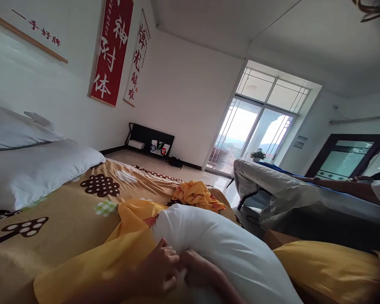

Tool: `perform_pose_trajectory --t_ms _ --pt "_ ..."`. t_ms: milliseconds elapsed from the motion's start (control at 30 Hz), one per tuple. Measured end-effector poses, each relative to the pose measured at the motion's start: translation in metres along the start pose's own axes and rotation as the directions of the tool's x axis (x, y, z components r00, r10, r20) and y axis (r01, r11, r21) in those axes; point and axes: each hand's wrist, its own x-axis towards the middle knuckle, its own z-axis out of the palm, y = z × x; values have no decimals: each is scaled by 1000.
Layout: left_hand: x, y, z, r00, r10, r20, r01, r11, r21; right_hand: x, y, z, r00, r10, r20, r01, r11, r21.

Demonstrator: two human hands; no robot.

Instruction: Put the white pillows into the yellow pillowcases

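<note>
A plump white pillow (228, 249) lies in front of me, its far left corner against yellow cloth that looks like a pillowcase (98, 261). My left hand (163, 266) is closed, fingers curled at the pillow's near left side, beside the yellow cloth. Close to it, my right hand (201, 270) is also closed, pinching the white fabric. Creases run outward from the spot between both hands. What exactly sits under the fingertips is hidden.
The bed has a tan patterned sheet (66, 236), white pillows (47, 169) and a crumpled yellow cloth (196, 194). At right are a yellow pillow (329, 264) and a plastic-covered table (272, 181), with another person's arm (342, 185) over it. A black rack (150, 139) stands by the wall.
</note>
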Motion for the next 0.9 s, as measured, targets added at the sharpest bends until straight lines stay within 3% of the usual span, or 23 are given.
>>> perform_pose_trajectory --t_ms 133,267,400,467,533,600,633,667,733,833,900 --pt "-6 3 -12 993 102 -57 -104 994 -28 -2 4 -8 999 37 13 -39 981 190" --pt "-7 -3 -3 990 141 -3 -141 989 42 5 -13 11 998 -28 -48 32 997 74" --pt "-12 -9 3 990 135 -25 -136 990 -40 -29 -31 20 972 -10 -233 -7 997 -73" --pt "-13 -13 0 990 132 -40 -134 989 -68 -54 -31 27 912 12 -411 -141 948 -285" --pt "-13 -17 -1 992 122 -33 -125 989 -77 -76 -26 41 808 41 -588 -360 824 -437" --pt "-10 -21 1 992 126 -12 -126 988 -89 -90 -18 57 716 73 -694 -526 711 -467" --pt "-9 -22 3 991 135 -7 -135 986 -95 -94 -15 62 694 92 -714 -564 685 -461" --pt "-7 -22 5 989 147 -1 -146 984 -98 -94 -12 63 695 114 -710 -573 683 -452" --pt "-4 -19 8 986 163 19 -162 984 -73 -86 -11 52 740 188 -646 -549 724 -418" --pt "3 -9 1 974 209 88 -213 976 48 -62 -15 8 821 288 -493 -481 814 -325" --pt "9 -3 -13 967 235 93 -246 961 128 -48 -17 -19 866 275 -419 -406 874 -267"
